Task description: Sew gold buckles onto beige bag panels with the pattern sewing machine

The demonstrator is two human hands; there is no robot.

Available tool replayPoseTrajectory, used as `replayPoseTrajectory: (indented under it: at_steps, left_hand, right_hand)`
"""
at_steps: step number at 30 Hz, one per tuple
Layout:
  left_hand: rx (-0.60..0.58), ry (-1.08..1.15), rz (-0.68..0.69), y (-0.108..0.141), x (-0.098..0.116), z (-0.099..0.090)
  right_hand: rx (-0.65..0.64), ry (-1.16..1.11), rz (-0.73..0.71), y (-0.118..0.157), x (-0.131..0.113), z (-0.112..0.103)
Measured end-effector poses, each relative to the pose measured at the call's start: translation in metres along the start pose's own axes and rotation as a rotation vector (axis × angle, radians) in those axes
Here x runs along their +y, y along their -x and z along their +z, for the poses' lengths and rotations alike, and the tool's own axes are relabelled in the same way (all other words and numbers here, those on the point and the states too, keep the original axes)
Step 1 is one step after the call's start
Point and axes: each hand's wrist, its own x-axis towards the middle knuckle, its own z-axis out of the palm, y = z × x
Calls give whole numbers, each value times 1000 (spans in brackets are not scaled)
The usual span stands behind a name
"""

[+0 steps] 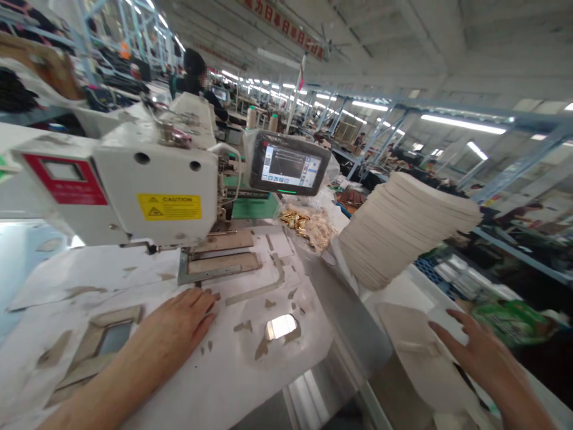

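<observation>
Bracing flat and open on the desk, the left hand steadies the body while the open right hand hovers by a beige cloth piece.

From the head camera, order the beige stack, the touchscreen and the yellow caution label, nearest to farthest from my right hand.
From the right hand:
1. Round beige stack, just ahead.
2. Touchscreen, farther left.
3. Yellow caution label, far left on the sewing machine.
</observation>
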Motion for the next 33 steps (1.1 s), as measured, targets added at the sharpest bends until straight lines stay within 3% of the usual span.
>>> replayPoseTrajectory:
  at_steps: [2,6,10,13,16,19,25,29,33]
  left_hand:
    - [21,3,21,0,1,3]
    - [40,30,20,3,-1,6]
    - [72,42,-36,11,-5,7]
    - [127,10,-60,16,-5,7]
    - [138,-31,-67,19,-3,8]
    - [165,-74,-67,20,-4,9]
    - [249,-121,-4,12,-8,15]
    - [323,-168,37,4,-9,20]
    - [380,-214,100,1,-14,25]
  right_hand:
    - [-132,-248,9,1,-26,19]
    - [-338,-558,-173,-17,-127,69]
    - [-298,-506,-317,-54,-226,122]
    - [-199,-428,-271,-83,-272,155]
    - [-153,-446,-180,-102,-291,177]
    - [-131,-544,-121,-114,-291,187]
    - [-62,-757,39,-141,-295,184]
    - [-28,-912,52,-155,-317,185]
    - [-42,-1037,14,-147,-340,192]
